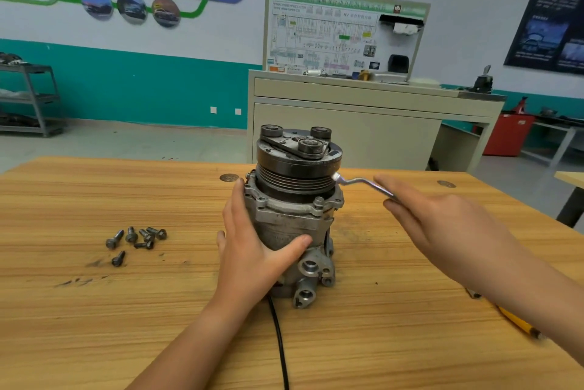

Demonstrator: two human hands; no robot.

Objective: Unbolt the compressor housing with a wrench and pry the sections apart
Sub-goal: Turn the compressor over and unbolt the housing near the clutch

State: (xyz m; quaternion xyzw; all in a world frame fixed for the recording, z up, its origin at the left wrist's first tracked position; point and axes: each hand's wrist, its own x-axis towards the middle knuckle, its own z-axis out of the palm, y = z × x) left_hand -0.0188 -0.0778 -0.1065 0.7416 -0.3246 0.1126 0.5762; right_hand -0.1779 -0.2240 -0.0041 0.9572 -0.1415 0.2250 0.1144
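Judging by several loose bolts (136, 236) on the worktop (94, 310) at the compressor's (294, 225) 9 o'clock, unbolting looks well advanced, though the sections are not yet apart. The compressor stands upright mid-worktop. The left grip (252, 250) wraps its body from 9 o'clock, thumb across the front. At 3 o'clock the right grip (442, 225) lies nearly straight-fingered against the wrench (363, 182) handle, its head at the flange.

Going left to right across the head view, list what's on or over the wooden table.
loose bolts → left hand, which wraps the compressor → wrench → right hand → yellow-handled tool, partly hidden by the forearm
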